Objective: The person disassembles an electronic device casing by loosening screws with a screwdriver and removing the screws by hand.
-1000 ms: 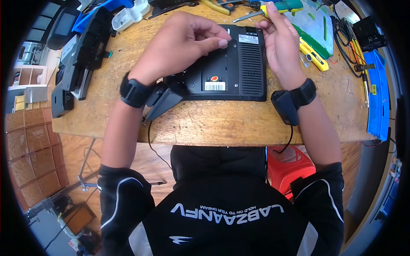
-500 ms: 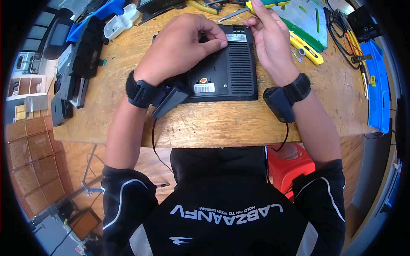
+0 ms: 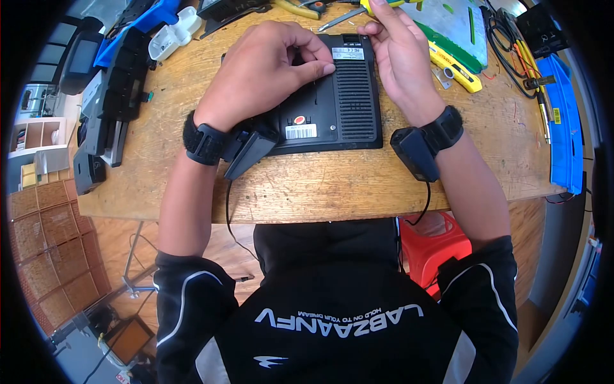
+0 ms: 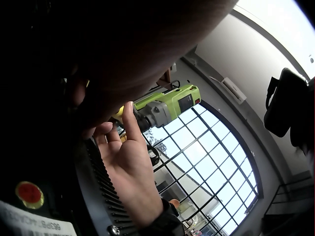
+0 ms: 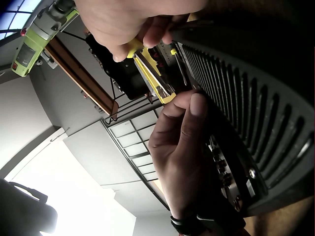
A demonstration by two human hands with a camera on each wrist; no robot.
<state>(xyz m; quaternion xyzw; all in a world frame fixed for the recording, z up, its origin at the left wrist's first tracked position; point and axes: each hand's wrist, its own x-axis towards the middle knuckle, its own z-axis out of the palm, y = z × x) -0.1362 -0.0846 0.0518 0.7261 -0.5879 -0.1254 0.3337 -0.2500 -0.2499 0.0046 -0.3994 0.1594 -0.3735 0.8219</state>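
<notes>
A flat black electronic device lies back up on the bench, with a ribbed vent, a barcode label and a round red-and-yellow sticker. My left hand is over its upper left part, thumb and index fingertips drawn together at the back panel beside the vent. I cannot tell whether anything is between those fingertips. Near the upper right corner of the device, my right hand holds a yellow-and-green screwdriver, its shank pointing left. In the right wrist view, the left thumb meets the index finger at the device's edge.
A yellow utility knife lies right of the right hand, near a green-edged mat. Yellow-handled pliers lie at the back. A white compartment tray and dark equipment line the left side; a blue bin stands right.
The head view has shifted, so the bench things appear further left. The left fingertips now lie closer to the vent's edge and white label. The right hand keeps its place by the device's corner.
</notes>
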